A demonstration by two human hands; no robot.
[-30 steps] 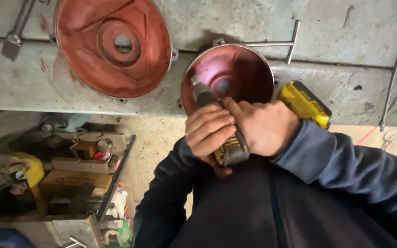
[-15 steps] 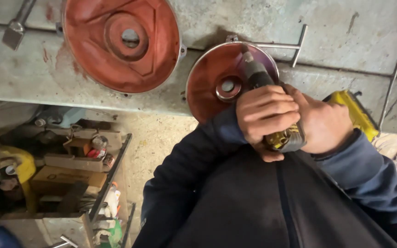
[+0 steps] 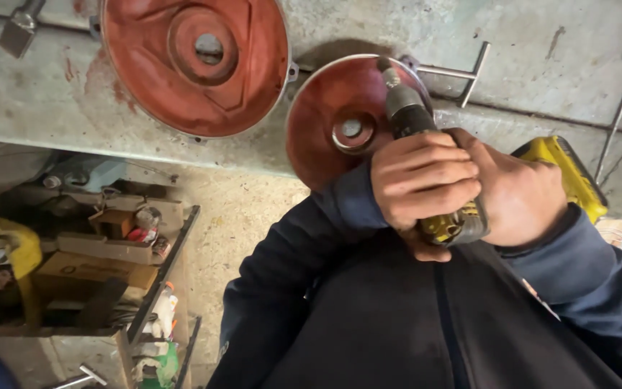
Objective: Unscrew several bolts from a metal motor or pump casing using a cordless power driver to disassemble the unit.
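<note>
We see both hands on the yellow and black cordless drill (image 3: 462,194). The left hand (image 3: 426,180) has its fingers closed tight around the drill body, and the right hand (image 3: 516,191) is closed around the handle behind it. The drill tip lies against the upper right rim of the small round red metal cover (image 3: 332,122). Left of this cover lies a larger red metal cover (image 3: 196,65) on the grey metal bench (image 3: 541,57).

My left hand (image 3: 426,180) and right hand (image 3: 516,191) clamp the yellow drill (image 3: 462,216), its chuck at two o'clock on the smaller red cover (image 3: 325,122).
</note>
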